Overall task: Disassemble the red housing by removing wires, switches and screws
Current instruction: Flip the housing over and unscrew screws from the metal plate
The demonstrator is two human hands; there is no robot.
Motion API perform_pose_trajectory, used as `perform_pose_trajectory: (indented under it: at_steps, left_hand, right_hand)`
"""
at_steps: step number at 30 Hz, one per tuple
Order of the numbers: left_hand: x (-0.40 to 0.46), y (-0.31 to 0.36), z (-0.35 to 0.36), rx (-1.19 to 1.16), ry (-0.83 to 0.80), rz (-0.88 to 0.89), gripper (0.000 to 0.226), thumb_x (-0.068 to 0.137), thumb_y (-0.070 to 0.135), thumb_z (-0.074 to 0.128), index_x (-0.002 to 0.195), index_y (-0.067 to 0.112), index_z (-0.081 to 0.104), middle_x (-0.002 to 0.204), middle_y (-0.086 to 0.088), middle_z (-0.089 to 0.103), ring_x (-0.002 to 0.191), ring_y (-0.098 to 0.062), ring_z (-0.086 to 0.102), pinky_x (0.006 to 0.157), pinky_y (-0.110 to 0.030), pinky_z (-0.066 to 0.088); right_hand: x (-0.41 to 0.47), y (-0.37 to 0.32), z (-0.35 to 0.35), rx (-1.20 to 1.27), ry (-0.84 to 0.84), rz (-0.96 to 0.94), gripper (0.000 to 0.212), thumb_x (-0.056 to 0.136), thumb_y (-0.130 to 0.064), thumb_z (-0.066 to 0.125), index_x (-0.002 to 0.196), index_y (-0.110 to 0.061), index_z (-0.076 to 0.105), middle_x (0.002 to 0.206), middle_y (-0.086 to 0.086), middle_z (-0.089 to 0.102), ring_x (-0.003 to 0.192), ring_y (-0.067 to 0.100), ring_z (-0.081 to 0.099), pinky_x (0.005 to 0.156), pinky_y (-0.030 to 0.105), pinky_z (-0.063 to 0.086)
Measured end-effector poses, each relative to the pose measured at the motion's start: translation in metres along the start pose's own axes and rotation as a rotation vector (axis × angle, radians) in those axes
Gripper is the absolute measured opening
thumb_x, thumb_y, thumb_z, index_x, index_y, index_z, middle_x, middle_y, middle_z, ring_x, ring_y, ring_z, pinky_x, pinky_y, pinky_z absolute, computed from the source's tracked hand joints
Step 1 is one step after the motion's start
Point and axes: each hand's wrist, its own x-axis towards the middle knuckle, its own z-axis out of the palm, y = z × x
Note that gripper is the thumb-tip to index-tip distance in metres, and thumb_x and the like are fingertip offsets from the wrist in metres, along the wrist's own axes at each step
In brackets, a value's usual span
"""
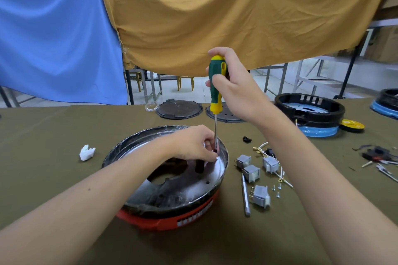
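While upright over red housing (172,219) on bench (43,135), screwdriver (216,84) gripped by right hand (234,86), left hand (198,144) pinching its shaft low, grey switches (251,173) beside right forearm.

Hands: two, left hand (193,144), right hand (232,84)
Screwdrivers: one (216,86), in the right fingers
Grey switches: four (251,172), right of the left fingers
Loose screws: four (tiny, hard to count) (276,190)
Red housings: one (170,219)
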Motion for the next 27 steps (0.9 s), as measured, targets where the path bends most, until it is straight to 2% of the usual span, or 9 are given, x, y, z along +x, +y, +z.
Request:
perform_pose_trajectory:
  at_steps: [2, 5, 9, 11, 14, 17, 21, 24, 27]
  left_hand:
    - [0.001, 0.000, 0.002, 0.034, 0.010, 0.000, 0.007, 0.084, 0.024, 0.065, 0.081, 0.017, 0.066, 0.058, 0.013, 0.065, 0.045, -0.004, 0.058, 0.043, -0.020, 0.047]
    - [0.003, 0.001, 0.005, 0.094, 0.051, 0.011, 0.013, 0.088, 0.027, 0.060, 0.078, 0.018, 0.059, 0.055, 0.013, 0.062, 0.042, -0.005, 0.057, 0.042, -0.019, 0.046]
    - [0.002, -0.005, 0.003, -0.168, 0.064, -0.030, 0.015, 0.095, 0.030, 0.057, 0.090, 0.017, 0.060, 0.061, 0.012, 0.066, 0.055, -0.006, 0.063, 0.054, -0.019, 0.052]
    - [0.000, -0.007, 0.002, -0.210, 0.070, -0.020, 0.014, 0.096, 0.030, 0.060, 0.093, 0.016, 0.061, 0.063, 0.013, 0.067, 0.059, -0.005, 0.065, 0.056, -0.018, 0.053]
    - [-0.004, -0.009, -0.001, -0.215, 0.105, -0.027, 0.011, 0.095, 0.029, 0.062, 0.094, 0.018, 0.063, 0.067, 0.015, 0.067, 0.061, -0.002, 0.066, 0.056, -0.018, 0.053]
    - [-0.011, -0.009, -0.012, -0.122, 0.148, -0.005, 0.008, 0.096, 0.027, 0.061, 0.091, 0.021, 0.063, 0.080, 0.010, 0.069, 0.068, -0.001, 0.067, 0.057, -0.019, 0.054]
    - [-0.029, -0.015, -0.026, -0.030, 0.133, -0.029, 0.011, 0.097, 0.019, 0.058, 0.091, 0.024, 0.065, 0.086, 0.010, 0.071, 0.069, 0.000, 0.065, 0.059, -0.017, 0.053]
    - [-0.045, -0.021, -0.031, -0.171, 0.191, -0.058, 0.007, 0.096, 0.022, 0.061, 0.094, 0.020, 0.068, 0.084, 0.008, 0.072, 0.071, -0.003, 0.066, 0.060, -0.019, 0.054]
    - [-0.056, -0.020, -0.034, -0.382, 0.216, -0.092, 0.012, 0.093, 0.029, 0.067, 0.093, 0.018, 0.071, 0.077, 0.009, 0.066, 0.070, -0.003, 0.062, 0.062, -0.018, 0.053]
  right_hand:
    - [-0.002, -0.001, 0.001, 0.024, -0.011, -0.033, 0.044, 0.089, -0.011, 0.039, 0.129, -0.029, 0.042, 0.115, 0.033, 0.050, 0.101, 0.049, 0.054, 0.081, 0.059, 0.052]
    - [-0.002, -0.002, 0.003, 0.038, 0.038, -0.086, 0.044, 0.093, -0.009, 0.041, 0.133, -0.025, 0.042, 0.112, 0.033, 0.051, 0.097, 0.048, 0.054, 0.083, 0.062, 0.050]
    - [0.004, 0.002, -0.004, -0.001, 0.202, -0.166, 0.041, 0.099, -0.012, 0.051, 0.139, -0.019, 0.044, 0.092, 0.004, 0.054, 0.087, 0.023, 0.055, 0.084, 0.040, 0.051]
    - [0.005, 0.006, -0.007, -0.047, 0.228, -0.175, 0.040, 0.098, -0.014, 0.056, 0.137, -0.018, 0.046, 0.093, -0.004, 0.052, 0.085, 0.014, 0.051, 0.082, 0.031, 0.048]
    - [0.005, 0.012, -0.009, -0.059, 0.307, -0.144, 0.038, 0.097, -0.019, 0.060, 0.133, -0.020, 0.048, 0.097, 0.000, 0.056, 0.086, 0.011, 0.053, 0.080, 0.027, 0.049]
    - [0.006, 0.011, -0.014, -0.010, 0.403, -0.108, 0.035, 0.097, -0.021, 0.061, 0.129, -0.021, 0.049, 0.090, -0.006, 0.054, 0.086, 0.015, 0.058, 0.080, 0.036, 0.053]
    - [0.008, 0.009, -0.032, 0.213, 0.528, -0.013, 0.030, 0.099, -0.016, 0.056, 0.126, -0.022, 0.046, 0.106, 0.009, 0.057, 0.100, 0.028, 0.067, 0.087, 0.046, 0.058]
    - [0.005, 0.008, -0.047, 0.410, 0.587, 0.060, 0.028, 0.098, -0.015, 0.058, 0.122, -0.023, 0.047, 0.104, 0.006, 0.058, 0.096, 0.024, 0.071, 0.076, 0.040, 0.062]
    - [-0.006, 0.014, -0.049, 0.379, 0.584, 0.107, 0.031, 0.094, -0.025, 0.068, 0.116, -0.021, 0.046, 0.097, 0.002, 0.057, 0.084, 0.013, 0.070, 0.069, 0.033, 0.061]
